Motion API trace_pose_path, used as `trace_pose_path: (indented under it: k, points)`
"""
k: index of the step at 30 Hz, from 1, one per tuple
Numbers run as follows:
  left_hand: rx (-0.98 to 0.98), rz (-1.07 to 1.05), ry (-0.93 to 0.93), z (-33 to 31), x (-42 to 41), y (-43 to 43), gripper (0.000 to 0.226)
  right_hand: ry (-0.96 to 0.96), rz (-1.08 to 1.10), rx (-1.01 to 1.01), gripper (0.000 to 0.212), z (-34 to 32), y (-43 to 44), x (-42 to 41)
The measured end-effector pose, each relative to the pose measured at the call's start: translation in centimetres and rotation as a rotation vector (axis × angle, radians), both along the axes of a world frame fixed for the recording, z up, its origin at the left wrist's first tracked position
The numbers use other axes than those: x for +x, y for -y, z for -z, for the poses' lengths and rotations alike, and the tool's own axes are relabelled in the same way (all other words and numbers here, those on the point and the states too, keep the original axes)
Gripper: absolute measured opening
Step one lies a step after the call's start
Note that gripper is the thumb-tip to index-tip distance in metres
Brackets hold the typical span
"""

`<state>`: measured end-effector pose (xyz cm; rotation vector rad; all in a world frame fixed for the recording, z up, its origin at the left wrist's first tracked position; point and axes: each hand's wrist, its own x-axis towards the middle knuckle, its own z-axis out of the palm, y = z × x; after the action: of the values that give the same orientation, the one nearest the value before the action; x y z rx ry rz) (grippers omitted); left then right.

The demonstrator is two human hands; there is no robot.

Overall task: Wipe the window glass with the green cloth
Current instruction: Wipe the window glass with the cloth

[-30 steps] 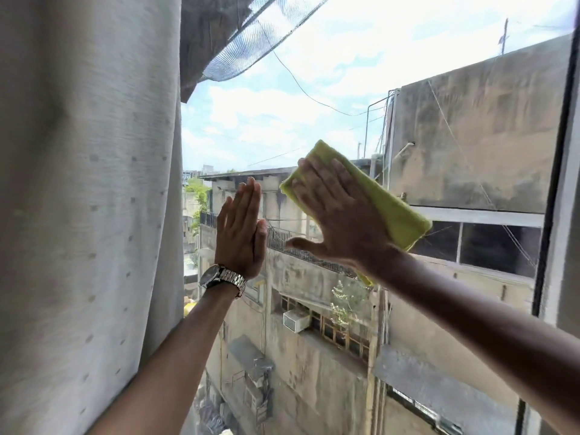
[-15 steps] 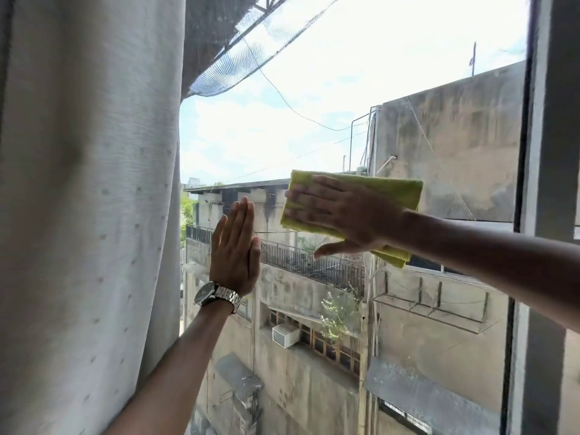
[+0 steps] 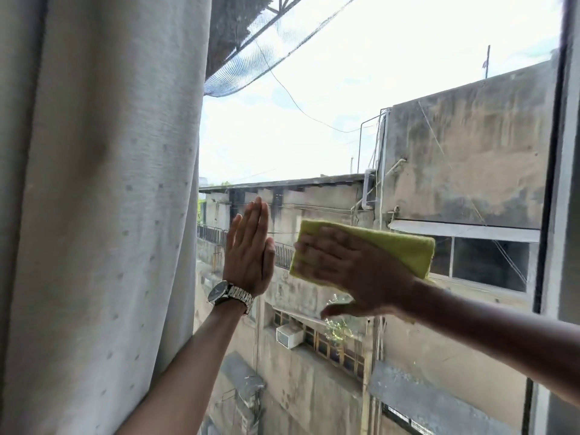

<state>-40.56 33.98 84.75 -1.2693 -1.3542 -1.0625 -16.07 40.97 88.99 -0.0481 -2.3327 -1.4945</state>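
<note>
The window glass [image 3: 314,136] fills the middle of the view, with sky and grey buildings behind it. A folded green cloth [image 3: 405,249] lies flat against the pane at mid height. My right hand [image 3: 348,271] presses on it with fingers spread and pointing left, blurred by motion, covering the cloth's left half. My left hand [image 3: 251,249] rests flat on the glass just left of the cloth, fingers together and pointing up, holding nothing. A metal watch [image 3: 230,295] sits on that wrist.
A pale grey curtain [image 3: 94,215] hangs down the whole left side, its edge close behind my left hand. The dark window frame [image 3: 555,183] runs vertically at the right edge. Netting [image 3: 276,45] hangs outside at the top.
My right hand has slid the cloth down and to the left across the pane, from tilted to level, ending close to my left hand. My left hand has kept its place on the glass.
</note>
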Motion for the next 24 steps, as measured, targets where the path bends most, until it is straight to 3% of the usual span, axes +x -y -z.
trace_pose_path:
  k: [3, 5, 8, 10, 13, 17, 21, 24]
  points:
    - [-0.001, 0.0, -0.008, -0.1, 0.3, 0.2, 0.061, 0.229, -0.006, 0.075, 0.091, 7.9, -0.7, 2.5]
    - [0.012, 0.006, -0.011, 0.1, 0.3, 0.3, 0.06, 0.293, 0.009, 0.145, 0.091, 9.8, -0.9, 3.3]
    - [0.035, 0.004, -0.018, 0.2, 0.3, 0.1, 0.06, 0.398, -0.019, 0.257, 0.087, 7.2, -1.5, 3.1]
    - [0.046, 0.012, -0.029, 0.1, 0.2, 0.0, 0.059, 0.364, -0.038, 0.28, 0.087, 3.9, -1.6, 2.6]
    - [0.05, 0.009, -0.031, 0.0, 0.4, 0.1, 0.06, 0.108, -0.047, 0.206, 0.085, -3.6, -1.3, 1.6]
    - [0.045, 0.018, -0.029, 0.2, 0.8, 0.3, 0.06, -0.437, 0.003, 0.002, 0.083, -12.3, -0.6, 1.7]
    - [0.049, 0.003, -0.049, 0.2, 0.7, 0.3, 0.06, -0.841, -0.013, -0.193, 0.092, -8.9, -0.2, -0.1]
    - [0.048, 0.005, -0.039, 0.2, 1.0, 0.2, 0.06, -0.836, 0.002, -0.236, 0.096, -1.7, -0.1, -0.5]
